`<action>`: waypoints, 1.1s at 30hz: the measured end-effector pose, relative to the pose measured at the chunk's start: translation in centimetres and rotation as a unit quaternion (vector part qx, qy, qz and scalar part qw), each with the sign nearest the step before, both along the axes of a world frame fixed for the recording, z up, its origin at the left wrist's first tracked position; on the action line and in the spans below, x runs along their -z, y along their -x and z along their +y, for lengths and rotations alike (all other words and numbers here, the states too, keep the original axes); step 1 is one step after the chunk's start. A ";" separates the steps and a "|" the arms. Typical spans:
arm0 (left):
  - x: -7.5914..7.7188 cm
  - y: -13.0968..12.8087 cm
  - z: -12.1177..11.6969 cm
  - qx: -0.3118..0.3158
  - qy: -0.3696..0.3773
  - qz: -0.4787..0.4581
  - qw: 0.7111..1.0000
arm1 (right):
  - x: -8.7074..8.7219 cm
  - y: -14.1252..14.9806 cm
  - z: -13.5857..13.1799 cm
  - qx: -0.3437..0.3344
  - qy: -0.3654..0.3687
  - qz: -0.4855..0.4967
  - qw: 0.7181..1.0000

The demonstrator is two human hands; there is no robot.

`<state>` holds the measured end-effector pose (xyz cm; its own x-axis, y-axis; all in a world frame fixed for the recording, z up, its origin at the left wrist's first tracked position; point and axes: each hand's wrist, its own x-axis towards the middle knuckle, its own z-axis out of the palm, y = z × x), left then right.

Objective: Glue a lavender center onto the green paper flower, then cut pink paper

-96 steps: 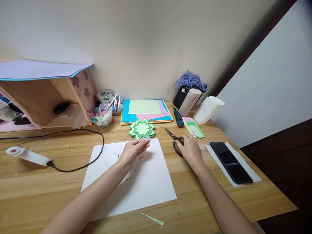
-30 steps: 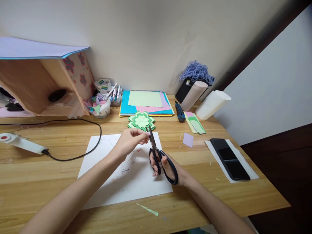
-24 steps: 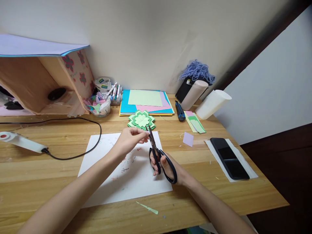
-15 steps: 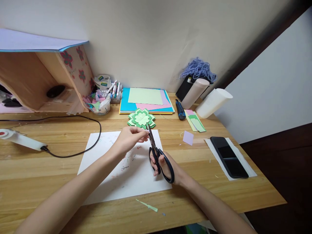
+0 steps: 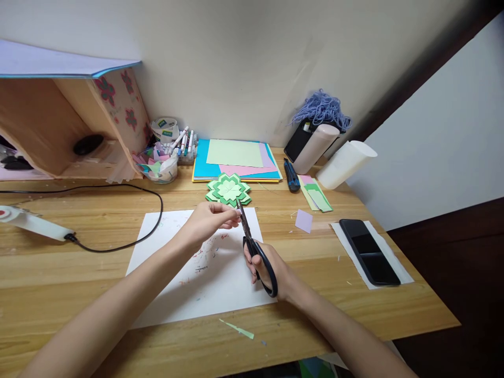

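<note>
– Lifted off desk [image 5: 323,310] since a few secs ago: scissors [image 5: 250,237], now up in R hand [image 5: 280,269], above sheet [image 5: 232,294]. Also swung closer since ½ sec ago: handles [image 5: 271,281].

– Held how?

– Gripped, thumb thru one handle. Blades [image 5: 244,223] almost together, angled away & a bit L.

– And L hand [image 5: 208,223]?

– Pinched closed, thumb to finger, on tiny lilac slip [image 5: 239,211], right at blades. Mostly hidden, so can't tell shape or depth of any cut.

– Behind that?

– Green flower [image 5: 228,188], lying btwn sheet & paper stack [image 5: 234,152]. Overlapped by blade tips in this view; can't tell if touching.

– Rest of desk?

– Along far edge, L to R: scrap tub [image 5: 167,176], stack, cutter [image 5: 292,176], then white tube [image 5: 346,165] at far R corner. By R edge: phone [image 5: 369,252] on white paper [image 5: 403,273]. R of sheet: lilac square [image 5: 303,221], w/ cards [image 5: 316,195] behind. Toward near edge, just past sheet: thin green scrap [image 5: 238,329]. Far L: white tool [image 5: 35,224] w/ black cord [image 5: 159,220].
</note>
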<state>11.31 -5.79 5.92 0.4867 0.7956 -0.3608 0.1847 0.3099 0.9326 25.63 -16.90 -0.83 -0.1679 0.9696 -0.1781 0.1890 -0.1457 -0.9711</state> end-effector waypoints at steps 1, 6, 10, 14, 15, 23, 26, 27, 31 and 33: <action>0.0 0.1 0.1 0.002 0.000 -0.001 1.000 | -0.2 0.0 0.0 0.002 -0.001 -0.004 1.000; 0.0 0.3 0.3 0.008 0.002 -0.011 1.000 | -1.4 -0.1 0.2 0.014 -0.024 -0.024 0.999; 0.0 0.3 0.3 0.013 0.014 -0.031 0.999 | -1.4 -1.6 1.1 0.086 -0.073 -0.001 0.994; 0.3 0.3 0.4 0.002 0.039 -0.062 0.997 | -2.1 -4.9 2.5 0.186 -0.046 -0.176 0.966; 0.4 0.4 0.4 -0.001 0.044 -0.068 0.997 | -2.4 -5.8 2.7 0.211 -0.038 -0.266 0.940; 1.1 0.2 0.2 -0.043 0.050 -0.076 0.995 | -2.0 -9.4 3.6 0.275 0.056 -0.549 0.787; 1.1 0.1 -0.1 -0.053 0.049 -0.089 0.993 | -1.6 -9.6 3.6 0.275 0.047 -0.567 0.775; 1.1 0.1 -0.1 -0.056 0.049 -0.092 0.993 | -1.5 -9.7 3.6 0.273 0.043 -0.572 0.772; 1.2 0.0 -0.3 -0.058 0.067 -0.105 0.990 | -1.3 -10.1 3.5 0.268 0.025 -0.585 0.765; 1.3 -0.1 -0.4 -0.059 0.083 -0.113 0.988 | -1.3 -10.1 3.6 0.288 -0.004 -0.566 0.773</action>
<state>11.42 -6.20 4.64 0.4772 0.7904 -0.3841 -0.0699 0.4698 0.8800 35.77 -13.29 0.50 0.5508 0.8271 0.1116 0.8236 -0.5170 -0.2333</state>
